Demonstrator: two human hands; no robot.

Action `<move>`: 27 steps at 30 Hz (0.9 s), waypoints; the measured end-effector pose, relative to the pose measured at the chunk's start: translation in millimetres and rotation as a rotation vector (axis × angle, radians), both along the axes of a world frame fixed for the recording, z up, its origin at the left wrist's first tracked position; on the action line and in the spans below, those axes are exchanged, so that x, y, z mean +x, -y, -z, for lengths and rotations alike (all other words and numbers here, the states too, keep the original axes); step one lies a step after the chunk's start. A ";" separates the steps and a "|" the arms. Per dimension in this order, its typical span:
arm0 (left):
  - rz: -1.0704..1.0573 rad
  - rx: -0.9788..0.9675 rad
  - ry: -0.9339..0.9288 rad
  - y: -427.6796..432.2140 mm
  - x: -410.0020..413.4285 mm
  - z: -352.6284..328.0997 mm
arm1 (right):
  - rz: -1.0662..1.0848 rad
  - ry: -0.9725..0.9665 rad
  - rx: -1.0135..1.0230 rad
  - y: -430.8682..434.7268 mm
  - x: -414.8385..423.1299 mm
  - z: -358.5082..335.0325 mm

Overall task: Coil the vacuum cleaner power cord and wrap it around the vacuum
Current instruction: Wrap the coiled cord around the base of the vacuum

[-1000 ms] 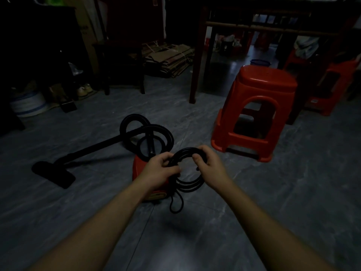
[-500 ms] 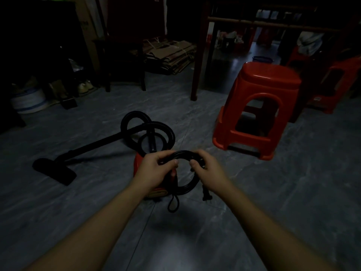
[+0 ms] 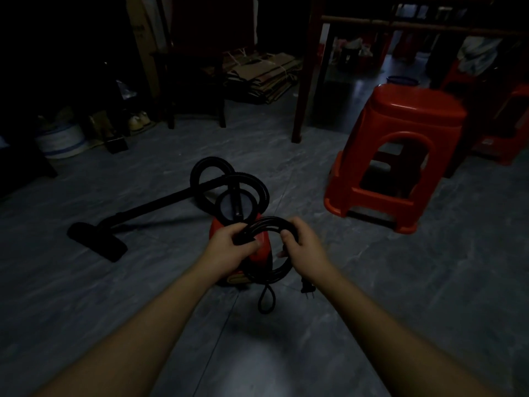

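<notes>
Cord (image 3: 270,222): black, gathered into several loops and held off the floor (image 3: 400,296) between both hands, just in front of and above the vacuum. One small loop (image 3: 266,302) hangs below, and the plug (image 3: 307,288) dangles at lower right.
Left grip (image 3: 229,250): clenched round the bundled strands at the coil's upper left.
Right grip (image 3: 303,250): fingers curled round the coil's right side.
Step (our judgement): coiling is nearly finished. We would gather in the hanging loop and plug tail, pinch all turns together so none slips, then wrap the coil onto the body.
Coil axis: oval, slightly longer top to bottom in view, with its open face towards us. Plug prongs point down.
Vacuum (image 3: 262,255): red, on the floor behind the coil.
Hose (image 3: 200,173): looped beyond the vacuum.
</notes>
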State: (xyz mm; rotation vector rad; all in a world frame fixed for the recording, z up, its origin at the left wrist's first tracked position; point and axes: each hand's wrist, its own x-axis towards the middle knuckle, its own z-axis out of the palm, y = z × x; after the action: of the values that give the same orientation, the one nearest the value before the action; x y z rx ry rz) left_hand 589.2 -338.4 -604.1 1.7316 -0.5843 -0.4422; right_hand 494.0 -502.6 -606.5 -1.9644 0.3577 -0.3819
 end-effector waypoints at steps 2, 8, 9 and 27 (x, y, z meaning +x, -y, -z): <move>0.001 0.021 0.025 -5.3 4.7 2.8 | -0.018 -0.018 -0.043 -1.7 1.8 2.1; 0.046 0.093 0.158 -20.1 14.6 7.5 | -0.110 -0.058 -0.135 -6.4 4.7 6.9; 0.065 0.122 0.177 -22.6 15.2 7.6 | -0.127 -0.063 -0.164 -8.0 4.8 7.3; 0.023 0.126 0.069 -28.1 15.6 5.9 | -0.171 -0.228 -0.318 -41.6 14.0 18.9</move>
State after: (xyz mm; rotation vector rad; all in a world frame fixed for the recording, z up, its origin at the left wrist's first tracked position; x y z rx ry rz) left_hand 604.8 -310.4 -610.0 1.8679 -0.6380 -0.4454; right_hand 508.1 -461.0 -625.4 -2.3395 0.2822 -0.1075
